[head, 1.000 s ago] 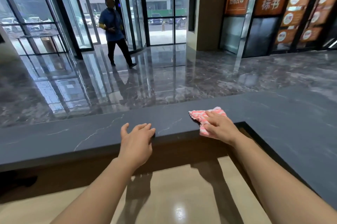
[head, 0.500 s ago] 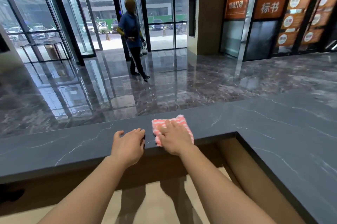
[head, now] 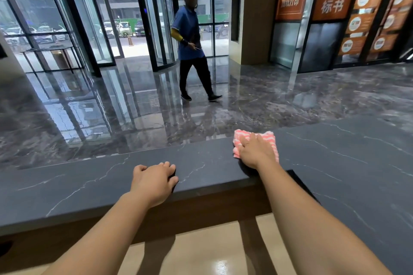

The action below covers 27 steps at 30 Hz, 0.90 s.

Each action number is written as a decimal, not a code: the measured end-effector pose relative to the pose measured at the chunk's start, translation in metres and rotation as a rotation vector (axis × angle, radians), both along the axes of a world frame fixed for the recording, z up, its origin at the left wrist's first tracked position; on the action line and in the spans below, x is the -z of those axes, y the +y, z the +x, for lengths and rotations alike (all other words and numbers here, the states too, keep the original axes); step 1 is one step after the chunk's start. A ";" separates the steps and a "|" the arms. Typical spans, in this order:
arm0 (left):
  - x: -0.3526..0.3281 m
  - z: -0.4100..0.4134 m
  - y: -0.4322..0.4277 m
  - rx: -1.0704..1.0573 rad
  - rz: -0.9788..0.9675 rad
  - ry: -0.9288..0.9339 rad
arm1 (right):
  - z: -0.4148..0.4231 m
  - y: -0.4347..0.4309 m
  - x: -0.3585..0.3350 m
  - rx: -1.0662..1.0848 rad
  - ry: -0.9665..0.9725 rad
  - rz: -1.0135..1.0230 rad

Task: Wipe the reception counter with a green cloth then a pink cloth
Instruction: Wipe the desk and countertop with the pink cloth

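Head view: right hand [head: 257, 151] presses pink cloth [head: 269, 138] on counter [head: 89, 185]; left hand [head: 154, 182] rests relaxed nearby.

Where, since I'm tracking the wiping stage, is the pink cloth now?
Head view, right of centre: the pink cloth lies on the counter near its far edge, under the right hand; the left hand rests further left.

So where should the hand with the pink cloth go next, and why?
Probably slide the right hand, pressing the pink cloth, rightward: it sits at the corner of the reception counter, and a wide stretch lies that way.
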<state>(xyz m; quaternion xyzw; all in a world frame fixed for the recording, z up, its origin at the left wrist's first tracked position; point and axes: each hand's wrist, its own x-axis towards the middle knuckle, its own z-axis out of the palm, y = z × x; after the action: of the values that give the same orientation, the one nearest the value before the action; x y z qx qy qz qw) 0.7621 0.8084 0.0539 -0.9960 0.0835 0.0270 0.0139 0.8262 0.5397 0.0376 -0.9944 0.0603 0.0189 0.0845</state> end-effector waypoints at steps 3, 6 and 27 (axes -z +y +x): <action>-0.002 0.003 0.002 0.013 0.013 0.008 | -0.004 0.048 -0.001 -0.112 -0.045 -0.025; -0.005 0.008 0.004 0.006 0.014 0.038 | -0.011 0.101 -0.006 -0.278 -0.046 0.011; -0.010 0.017 0.011 0.050 0.001 0.160 | -0.008 0.005 -0.006 0.057 0.039 0.026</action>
<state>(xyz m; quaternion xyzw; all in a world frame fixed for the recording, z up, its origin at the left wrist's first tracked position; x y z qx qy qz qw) 0.7795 0.8191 0.0642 -0.9883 0.1090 0.1061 0.0084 0.8186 0.5450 0.0435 -0.9906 0.0899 0.0366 0.0967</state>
